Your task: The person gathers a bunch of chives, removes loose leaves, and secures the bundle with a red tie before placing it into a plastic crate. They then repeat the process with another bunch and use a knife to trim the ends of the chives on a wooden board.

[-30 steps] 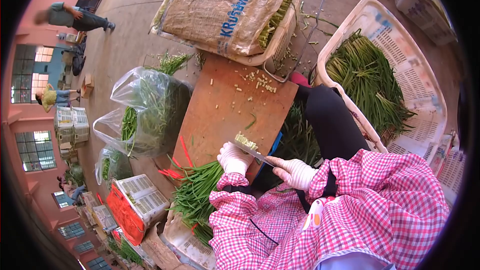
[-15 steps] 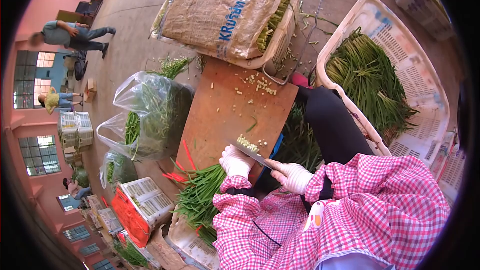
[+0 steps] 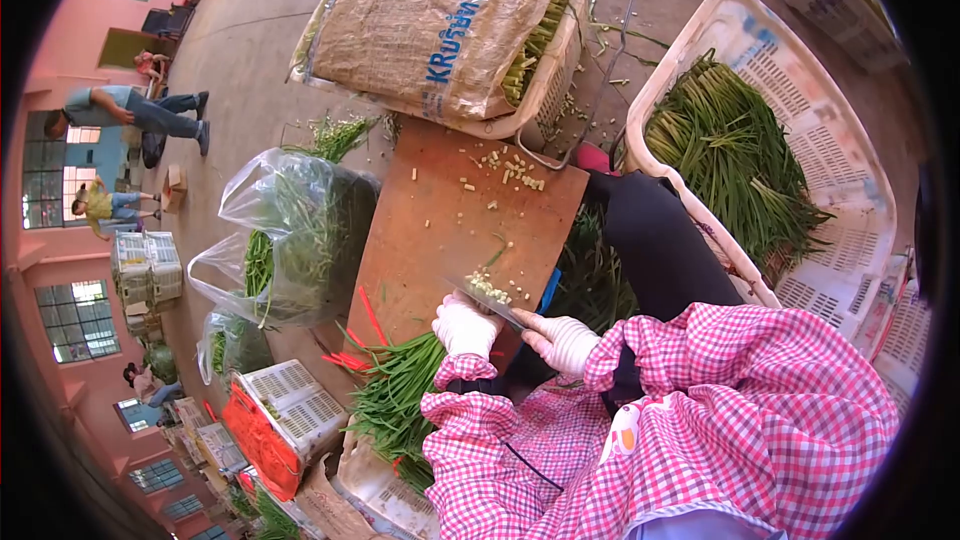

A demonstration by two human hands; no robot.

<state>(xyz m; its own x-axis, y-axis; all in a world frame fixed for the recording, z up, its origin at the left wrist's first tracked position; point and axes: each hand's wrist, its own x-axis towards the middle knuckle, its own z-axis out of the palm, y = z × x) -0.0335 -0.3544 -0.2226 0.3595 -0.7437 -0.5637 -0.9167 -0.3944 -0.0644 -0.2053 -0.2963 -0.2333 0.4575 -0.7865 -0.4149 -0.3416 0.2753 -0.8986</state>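
My left hand (image 3: pixel 466 328), in a whitish glove, is closed round a bundle of long green stalks (image 3: pixel 400 395) at the lower edge of a brown board (image 3: pixel 450 230). A knife (image 3: pixel 497 308) lies with its blade across the stalk ends, close to my left fingers. Its handle is in my right hand (image 3: pixel 560 342), gloved too and closed. Small pale cut pieces (image 3: pixel 487 289) sit beside the blade, and more are scattered at the board's upper end. The held stalks are partly hidden by my left hand.
A crate of green stalks (image 3: pixel 730 155) stands at the right, and a sack-covered crate (image 3: pixel 430 25) beyond the board. Plastic bags of greens (image 3: pixel 310 230) and red ties (image 3: pixel 370 315) are at the left. A person (image 3: pixel 140 112) walks in the background.
Both hands and the knife have shifted slightly left in view, as has the board. The background person has changed stance. My grips look the same.
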